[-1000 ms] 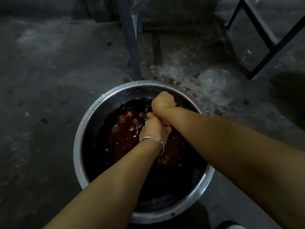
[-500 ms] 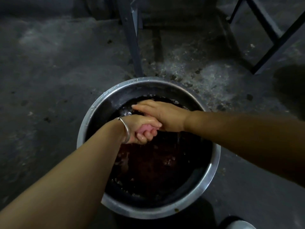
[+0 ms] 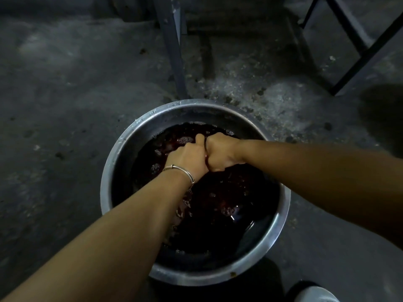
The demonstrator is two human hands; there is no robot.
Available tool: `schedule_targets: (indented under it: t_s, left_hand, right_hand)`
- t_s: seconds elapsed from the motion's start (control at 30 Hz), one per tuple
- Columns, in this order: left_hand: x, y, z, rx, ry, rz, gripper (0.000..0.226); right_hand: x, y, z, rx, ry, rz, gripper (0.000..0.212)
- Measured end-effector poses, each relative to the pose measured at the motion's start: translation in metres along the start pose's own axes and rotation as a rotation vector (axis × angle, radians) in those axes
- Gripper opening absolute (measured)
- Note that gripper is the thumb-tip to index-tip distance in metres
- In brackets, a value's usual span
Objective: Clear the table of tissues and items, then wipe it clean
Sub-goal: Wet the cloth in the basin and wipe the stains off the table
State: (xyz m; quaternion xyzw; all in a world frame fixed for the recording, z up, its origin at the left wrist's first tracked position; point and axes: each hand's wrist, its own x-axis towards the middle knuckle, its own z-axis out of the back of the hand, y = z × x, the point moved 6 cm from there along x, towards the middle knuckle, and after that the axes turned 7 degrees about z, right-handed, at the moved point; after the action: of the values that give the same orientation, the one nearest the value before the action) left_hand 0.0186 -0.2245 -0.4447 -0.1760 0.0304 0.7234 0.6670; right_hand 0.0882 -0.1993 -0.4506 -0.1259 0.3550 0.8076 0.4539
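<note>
Cloth (image 3: 206, 156), a dark sliver, sits gripped between both clenched hands (image 3: 192, 156) (image 3: 220, 152) over the round steel basin (image 3: 122, 147).

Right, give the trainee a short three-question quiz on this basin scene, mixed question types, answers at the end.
1. True or false: the metal basin stands on the floor.
2. Which wrist wears the bangle? A) left B) right C) both
3. Fill in: the left hand and the right hand are pressed together in fists over dark reddish ____.

Key: 1 true. 2 A. 3 water; the hands seem to be wringing something, but what they grip is hidden.
</note>
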Motion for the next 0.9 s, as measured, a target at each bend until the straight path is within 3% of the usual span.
schedule_targets:
  t_s: [0.23,0.37,0.47,0.53,0.6,0.63,0.7,0.8,0.9]
  left_hand:
    - [-0.002,-0.001,0.001,0.214,-0.095,-0.235,0.035]
    - [0.011,0.004,0.022,0.081,-0.143,-0.219,0.023]
    - [0.022,0.011,0.042,-0.192,-0.059,-0.195,0.026]
    - [0.028,0.021,0.037,-0.378,0.095,-0.084,0.024]
    - [0.024,0.029,0.019,-0.246,0.161,-0.017,0.024]
    - [0.021,0.036,0.011,-0.250,0.136,0.040,0.026]
    - [0.011,0.044,0.003,-0.396,0.083,0.170,0.037]
    - [-0.006,0.037,0.001,-0.535,0.093,0.209,0.064]
    - [-0.027,0.020,0.010,-0.729,0.178,0.220,0.064]
  right_hand:
    - [-0.006,-0.010,-0.020,0.407,0.060,-0.093,0.034]
    - [-0.003,-0.005,0.003,0.465,0.119,-0.017,0.011]
    - [-0.008,-0.002,0.034,0.763,0.168,0.044,0.040]
    - [-0.004,-0.015,0.040,0.873,0.054,-0.045,0.057]
    - [-0.001,-0.033,0.034,0.703,-0.242,-0.209,0.061]
    - [-0.003,-0.035,0.026,0.752,-0.330,-0.255,0.059]
    - [-0.004,-0.028,0.003,0.965,-0.300,-0.225,0.052]
    - [-0.014,-0.017,-0.009,0.982,-0.283,-0.125,0.041]
    - [-0.034,-0.015,-0.007,1.158,-0.379,-0.095,0.020]
